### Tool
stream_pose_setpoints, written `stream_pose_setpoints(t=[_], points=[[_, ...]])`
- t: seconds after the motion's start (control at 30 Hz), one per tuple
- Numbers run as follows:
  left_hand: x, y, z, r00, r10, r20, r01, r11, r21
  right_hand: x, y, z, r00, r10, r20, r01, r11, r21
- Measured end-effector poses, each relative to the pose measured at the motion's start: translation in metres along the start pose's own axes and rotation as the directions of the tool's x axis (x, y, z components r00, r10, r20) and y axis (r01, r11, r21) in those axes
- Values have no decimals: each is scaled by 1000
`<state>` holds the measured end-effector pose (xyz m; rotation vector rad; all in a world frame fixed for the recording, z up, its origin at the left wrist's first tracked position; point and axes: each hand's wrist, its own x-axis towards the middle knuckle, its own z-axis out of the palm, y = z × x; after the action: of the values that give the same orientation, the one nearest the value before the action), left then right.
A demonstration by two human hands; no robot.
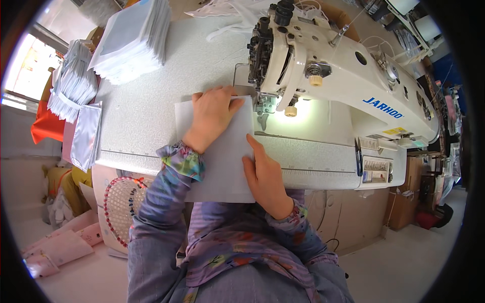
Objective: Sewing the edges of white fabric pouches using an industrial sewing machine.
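A white rectangular fabric piece (222, 166) lies flat on the sewing table (141, 116) and hangs over its near edge. My left hand (212, 116) presses on its far part, fingers spread toward the needle. My right hand (265, 177) lies flat along the piece's right edge, index finger pointing to the presser foot (262, 107). The white industrial sewing machine (333, 70) stands to the right, its lamp lit over the needle area.
A tall stack of white fabric pieces (134, 40) sits at the table's far left. More white bundles (73, 83) lie on a stand to the left. A round woven basket (121, 202) and pink items (60, 242) are on the floor at left.
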<state>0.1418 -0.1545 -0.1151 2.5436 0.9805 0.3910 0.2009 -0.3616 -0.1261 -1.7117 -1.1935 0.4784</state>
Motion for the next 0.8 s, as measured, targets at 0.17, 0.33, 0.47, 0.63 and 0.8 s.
stream_pose_setpoints(t=[0.17, 0.33, 0.47, 0.63, 0.8], points=[[-5, 5, 11, 978, 51, -204, -55, 998, -14, -1, 1, 1, 1000, -9, -21, 9, 1000, 1], [-33, 23, 17, 937, 278, -213, -269, 961, 68, -9, 0, -5, 1000, 9, -16, -9, 1000, -7], [-51, 34, 19, 929, 296, -224, -302, 953, 8, -17, -2, -10, 998, 57, -13, -57, 998, -2], [-42, 33, 21, 913, 345, -216, -347, 937, 27, -8, 3, -12, 997, 70, -43, -69, 998, 13], [-37, 31, 24, 909, 348, -228, -345, 937, 54, -3, 7, -11, 997, 56, -44, -56, 998, 4]])
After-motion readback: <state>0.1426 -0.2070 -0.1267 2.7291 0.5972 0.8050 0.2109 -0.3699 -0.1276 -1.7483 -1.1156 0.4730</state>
